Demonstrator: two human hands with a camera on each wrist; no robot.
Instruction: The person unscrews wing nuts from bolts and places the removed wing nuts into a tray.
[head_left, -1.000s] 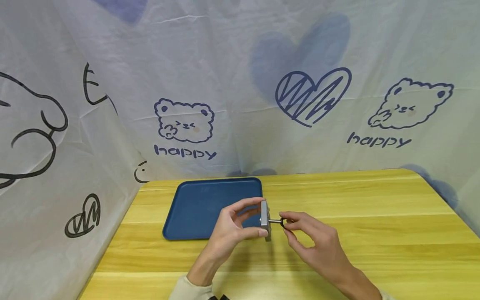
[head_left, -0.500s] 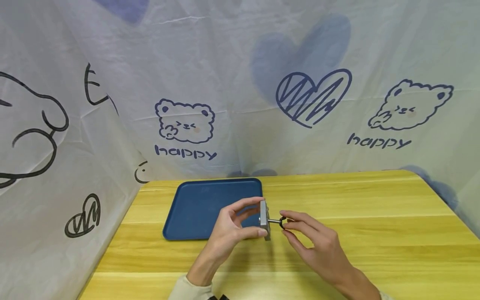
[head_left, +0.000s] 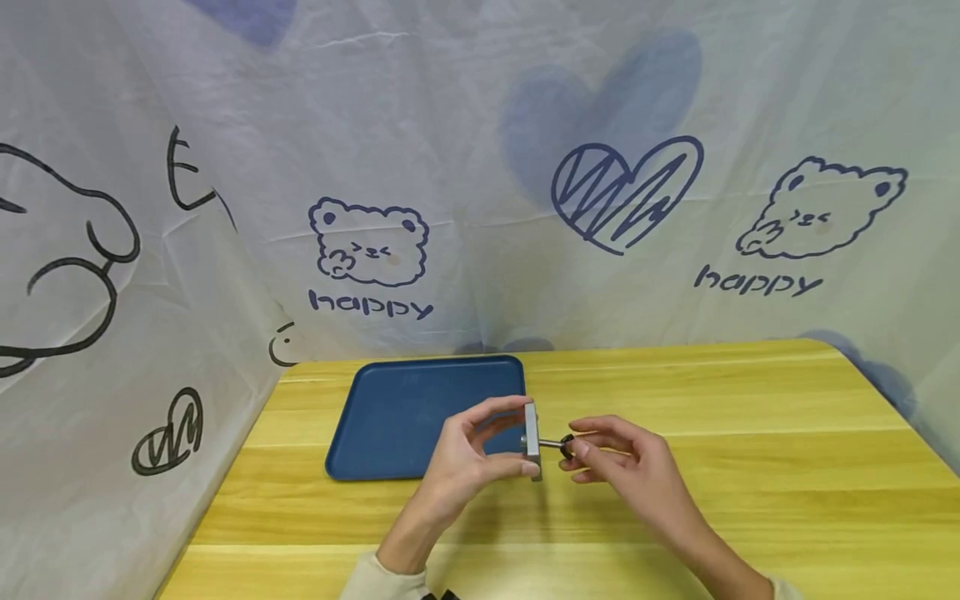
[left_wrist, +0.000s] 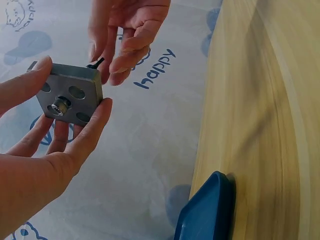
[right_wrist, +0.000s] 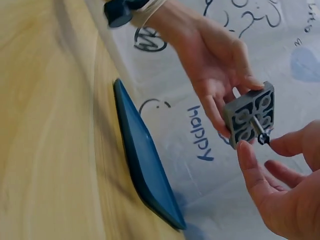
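My left hand [head_left: 461, 467] grips a square grey metal plate [left_wrist: 75, 92] by its edges, thumb on one side and fingers on the other. Several round holes pass through the plate. A metal bolt [right_wrist: 257, 125] runs through its middle, its round head [left_wrist: 61, 105] on the side facing my left palm. From the other side the shank points towards my right hand [head_left: 637, 475]. At the shank's tip sits a small black wing-shaped piece [head_left: 567, 447], pinched by my right thumb and fingers, which partly hide it. The plate is held up above the table.
A blue tray [head_left: 397, 417] lies on the wood-grain table [head_left: 712, 400], behind and left of the hands. A pale printed cloth [head_left: 480, 283] hangs behind the table and along its left side.
My right thumb has risen from below the black piece to its near side, and the fingers have curled more around it. The black piece has turned. The left hand holds nearly still.
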